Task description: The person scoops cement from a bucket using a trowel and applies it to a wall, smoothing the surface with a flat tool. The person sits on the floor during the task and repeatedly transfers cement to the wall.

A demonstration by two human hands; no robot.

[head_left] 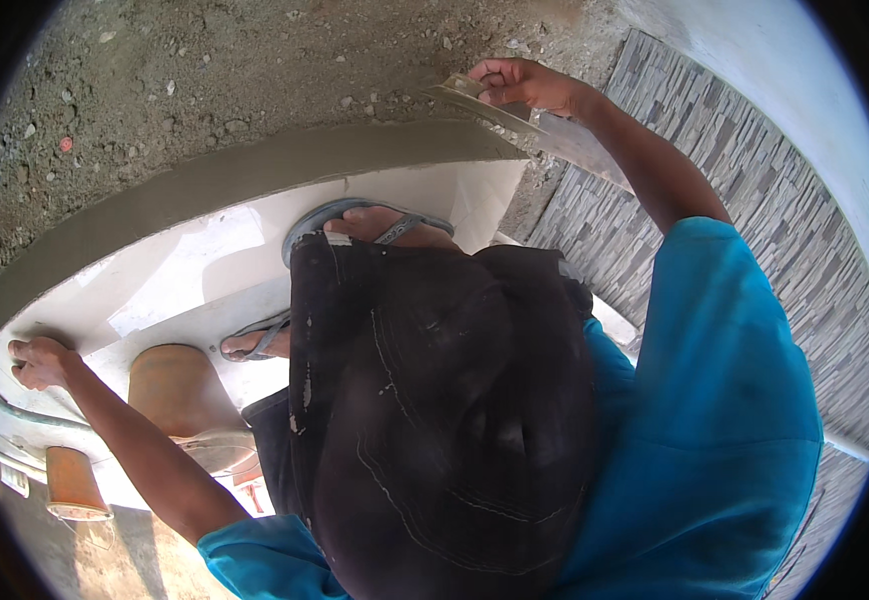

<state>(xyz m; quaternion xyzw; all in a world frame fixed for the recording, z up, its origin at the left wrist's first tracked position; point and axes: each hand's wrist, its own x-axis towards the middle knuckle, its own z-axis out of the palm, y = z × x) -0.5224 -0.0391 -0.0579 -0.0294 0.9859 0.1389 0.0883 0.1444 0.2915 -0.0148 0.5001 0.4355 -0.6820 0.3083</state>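
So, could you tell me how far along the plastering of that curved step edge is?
Done: the grey wet cement band along the curved step edge looks smooth for most of its length. In hand: the right hand works a flat metal trowel at the band's far end. The left hand rests on the white tiled step. Left: that end only.

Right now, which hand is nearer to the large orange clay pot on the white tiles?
Left. The left hand rests on the tiled edge just left of the clay pot. The right hand is far off at the top, holding a trowel at the end of the grey cement strip.
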